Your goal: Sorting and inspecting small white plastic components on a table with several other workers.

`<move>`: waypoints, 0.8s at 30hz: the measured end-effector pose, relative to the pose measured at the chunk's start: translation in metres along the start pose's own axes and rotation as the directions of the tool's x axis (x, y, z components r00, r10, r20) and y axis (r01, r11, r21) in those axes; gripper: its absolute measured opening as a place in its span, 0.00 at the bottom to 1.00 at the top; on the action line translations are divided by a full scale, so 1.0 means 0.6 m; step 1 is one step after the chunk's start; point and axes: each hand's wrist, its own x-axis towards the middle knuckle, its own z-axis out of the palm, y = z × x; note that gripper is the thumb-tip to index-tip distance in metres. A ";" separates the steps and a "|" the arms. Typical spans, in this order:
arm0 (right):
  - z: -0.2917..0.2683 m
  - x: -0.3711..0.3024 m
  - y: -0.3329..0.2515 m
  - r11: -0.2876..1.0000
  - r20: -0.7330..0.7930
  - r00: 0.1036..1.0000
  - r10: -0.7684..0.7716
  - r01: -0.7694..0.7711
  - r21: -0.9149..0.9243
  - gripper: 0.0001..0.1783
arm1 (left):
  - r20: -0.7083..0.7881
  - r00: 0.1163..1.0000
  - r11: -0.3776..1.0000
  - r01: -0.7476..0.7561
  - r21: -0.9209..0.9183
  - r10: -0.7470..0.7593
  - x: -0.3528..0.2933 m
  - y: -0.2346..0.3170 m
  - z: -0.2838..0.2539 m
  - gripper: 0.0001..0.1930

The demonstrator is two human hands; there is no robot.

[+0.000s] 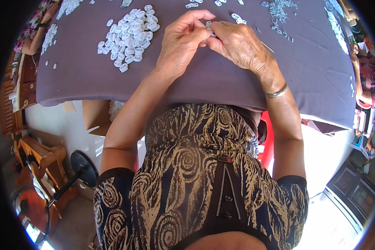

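My left hand (pixel 181 41) and my right hand (pixel 241 45) meet above the brown tablecloth, fingertips pinched close together. A small white plastic piece (pixel 209 24) shows between them; fingers cover most of it. A thin tan stick (pixel 267 46) juts out beside my right hand, and I cannot tell whether that hand holds it. Left of my left hand lies a heap of white oval plastic pieces with holes (pixel 131 37). Just beyond my right fingers sit a few similar white pieces (pixel 238 18).
Small grey metal-looking parts (pixel 279 16) lie scattered at the far right of the tablecloth (pixel 221 83). More white pieces (pixel 50 39) are at the left edge, near another person's arm (pixel 31 43). A cardboard box (pixel 96 116) stands below the table; a fan (pixel 31 208) is at lower left.
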 end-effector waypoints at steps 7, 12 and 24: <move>0.013 -0.009 0.009 0.996 -0.040 0.995 -0.089 0.090 0.016 0.21 | -0.011 0.996 0.990 0.083 -0.113 -0.085 -0.008 -0.019 0.011 0.14; 0.028 -0.008 0.013 0.992 -0.077 0.990 -0.119 0.121 0.030 0.20 | -0.064 0.986 0.970 0.136 -0.204 -0.152 -0.009 -0.018 0.015 0.12; 0.006 -0.004 -0.005 0.998 -0.175 0.983 -0.050 0.053 0.017 0.17 | -0.136 0.965 0.958 -0.191 0.212 0.222 0.013 -0.010 -0.006 0.12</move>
